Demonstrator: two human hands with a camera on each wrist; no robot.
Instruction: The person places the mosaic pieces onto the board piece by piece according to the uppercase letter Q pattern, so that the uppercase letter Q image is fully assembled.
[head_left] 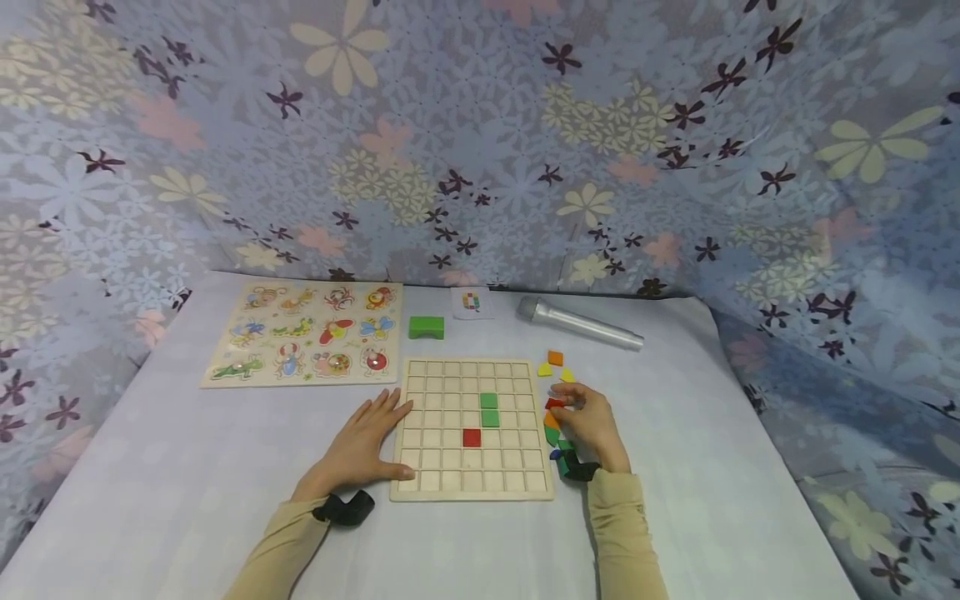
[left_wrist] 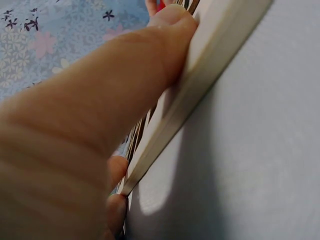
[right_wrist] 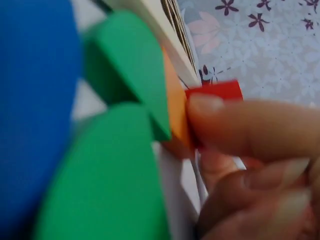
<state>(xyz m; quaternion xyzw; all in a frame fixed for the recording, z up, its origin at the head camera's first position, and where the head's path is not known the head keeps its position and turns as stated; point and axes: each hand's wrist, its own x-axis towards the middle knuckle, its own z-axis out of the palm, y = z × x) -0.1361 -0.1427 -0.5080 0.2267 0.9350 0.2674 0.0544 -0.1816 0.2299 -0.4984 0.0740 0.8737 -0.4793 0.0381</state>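
Observation:
A wooden grid board [head_left: 438, 482] lies on the table with two green square tiles [head_left: 489, 409] and one red square tile [head_left: 472, 437] in its cells. My left hand [head_left: 358, 446] rests spread along the board's left edge, its thumb [left_wrist: 172, 37] pressing on the rim. Just past the board's right side, my right hand [head_left: 596, 423] pinches a red block [right_wrist: 227, 89] between thumb and forefinger. Beside that block are an orange block [right_wrist: 176, 102] and green blocks [right_wrist: 132, 55]. A blue piece [right_wrist: 37, 100], blurred, fills the near left of the right wrist view.
Yellow pieces [head_left: 544, 369] and an orange square [head_left: 555, 357] lie above my right hand. Behind the board are a green block [head_left: 427, 327], a small pattern card [head_left: 472, 303] and a silver microphone [head_left: 588, 325]. An insect picture puzzle [head_left: 303, 333] lies at back left.

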